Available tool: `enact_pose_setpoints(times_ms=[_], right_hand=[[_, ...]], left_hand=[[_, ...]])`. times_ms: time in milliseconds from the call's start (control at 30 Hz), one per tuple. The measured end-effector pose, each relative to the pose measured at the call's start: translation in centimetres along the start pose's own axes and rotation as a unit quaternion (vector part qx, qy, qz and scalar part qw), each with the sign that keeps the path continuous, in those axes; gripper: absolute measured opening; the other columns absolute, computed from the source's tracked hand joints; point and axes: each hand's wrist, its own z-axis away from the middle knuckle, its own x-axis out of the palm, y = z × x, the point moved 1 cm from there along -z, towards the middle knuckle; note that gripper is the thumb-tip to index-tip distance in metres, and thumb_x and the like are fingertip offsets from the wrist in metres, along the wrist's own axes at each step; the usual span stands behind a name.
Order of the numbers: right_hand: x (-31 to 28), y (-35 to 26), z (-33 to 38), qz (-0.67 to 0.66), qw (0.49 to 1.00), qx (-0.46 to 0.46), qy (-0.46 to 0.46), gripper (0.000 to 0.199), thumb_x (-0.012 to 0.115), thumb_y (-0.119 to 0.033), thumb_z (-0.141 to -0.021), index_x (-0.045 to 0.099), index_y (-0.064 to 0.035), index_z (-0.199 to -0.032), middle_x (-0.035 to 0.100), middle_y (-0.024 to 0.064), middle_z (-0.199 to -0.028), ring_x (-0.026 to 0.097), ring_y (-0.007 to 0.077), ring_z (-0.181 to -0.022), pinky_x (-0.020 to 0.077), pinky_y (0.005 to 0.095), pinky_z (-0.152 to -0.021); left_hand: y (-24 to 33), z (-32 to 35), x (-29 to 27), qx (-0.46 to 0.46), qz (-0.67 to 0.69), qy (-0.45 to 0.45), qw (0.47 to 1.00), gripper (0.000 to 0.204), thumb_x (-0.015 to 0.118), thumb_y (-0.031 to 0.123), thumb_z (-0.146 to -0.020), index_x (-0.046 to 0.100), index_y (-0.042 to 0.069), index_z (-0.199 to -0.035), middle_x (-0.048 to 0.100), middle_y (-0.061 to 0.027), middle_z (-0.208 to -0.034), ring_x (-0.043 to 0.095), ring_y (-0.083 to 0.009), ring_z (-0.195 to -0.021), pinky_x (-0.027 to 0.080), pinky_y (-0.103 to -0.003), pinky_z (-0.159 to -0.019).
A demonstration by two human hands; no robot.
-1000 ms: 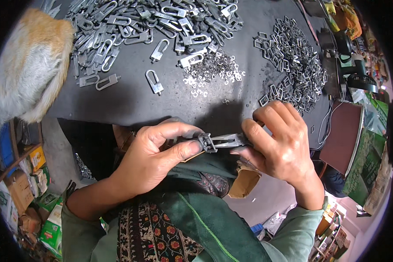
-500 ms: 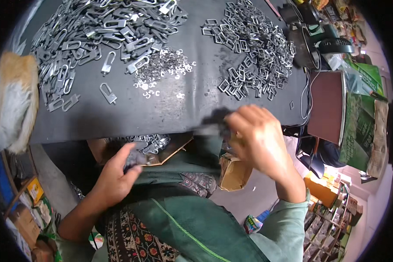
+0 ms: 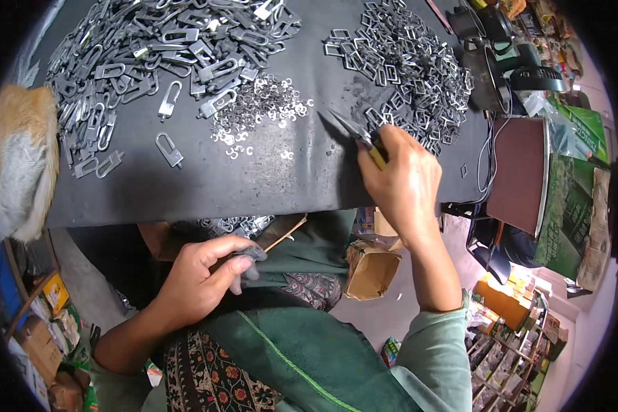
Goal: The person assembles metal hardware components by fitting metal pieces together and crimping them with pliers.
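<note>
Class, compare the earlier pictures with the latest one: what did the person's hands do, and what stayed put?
The hands parted. The right hand rose onto the black table, holding pliers. The left hand dropped to the lap, gripping a small metal piece. The heaps of metal clips and rings stayed.

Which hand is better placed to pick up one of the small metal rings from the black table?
Right. The right hand is over the black table, pliers pointing toward the small rings. The left hand is below the table edge, pinching a metal piece.
</note>
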Motion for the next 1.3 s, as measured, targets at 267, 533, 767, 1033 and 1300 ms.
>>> enact_pose_setpoints(times_ms=[267,533,767,1033,1300], right_hand=[[-3.2,-2.4,1.1,-0.454,0.860,0.035,-0.229,0.013,0.065,-0.009,-0.085,0.056,0.0000,-0.082,0.049,0.0022,-0.067,0.047,0.0087,-0.067,0.0387,0.0274,-0.060],[-1.7,-4.1,2.3,-0.498,0.823,-0.030,-0.273,0.010,0.065,-0.006,-0.085,0.057,-0.0004,-0.087,0.052,0.0078,-0.072,0.053,0.0172,-0.064,0.0420,0.0322,-0.059],[-2.0,-4.3,2.4,-0.397,0.857,-0.263,-0.197,0.014,0.066,-0.003,-0.079,0.056,0.0018,-0.086,0.052,0.0150,-0.074,0.057,0.0331,-0.067,0.0454,0.0397,-0.061],[-2.0,-4.9,3.7,-0.450,0.838,-0.214,-0.225,0.011,0.065,-0.002,-0.081,0.056,0.0015,-0.085,0.048,0.0133,-0.071,0.053,0.0341,-0.065,0.0460,0.0397,-0.062],[-1.3,-5.3,4.6,-0.518,0.777,-0.028,-0.357,0.013,0.066,-0.013,-0.090,0.060,-0.0026,-0.093,0.055,0.0036,-0.072,0.054,0.0168,-0.063,0.0422,0.0297,-0.057]], left_hand=[[2.9,-1.0,0.7,0.083,0.047,0.048,0.994,0.022,0.049,0.009,-0.099,0.063,-0.002,-0.112,0.064,-0.0029,-0.081,0.051,-0.0046,-0.059,0.042,-0.020,-0.055],[3.9,-1.4,0.6,0.108,0.035,0.062,0.992,0.016,0.060,0.007,-0.095,0.064,-0.005,-0.105,0.066,-0.0038,-0.078,0.057,-0.0053,-0.069,0.047,-0.023,-0.063],[3.0,-1.3,0.1,0.081,-0.012,0.010,0.997,0.013,0.062,0.006,-0.092,0.065,-0.004,-0.100,0.061,-0.0071,-0.070,0.052,-0.0058,-0.062,0.043,-0.027,-0.053],[3.6,-1.2,-0.6,0.188,-0.165,-0.013,0.968,0.013,0.066,0.000,-0.082,0.064,-0.003,-0.095,0.059,-0.0117,-0.068,0.060,-0.0209,-0.057,0.045,-0.033,-0.051],[2.9,0.4,0.6,0.210,-0.299,0.071,0.928,0.018,0.059,0.003,-0.091,0.064,0.000,-0.108,0.062,-0.0076,-0.072,0.052,-0.0076,-0.055,0.044,-0.029,-0.050]])
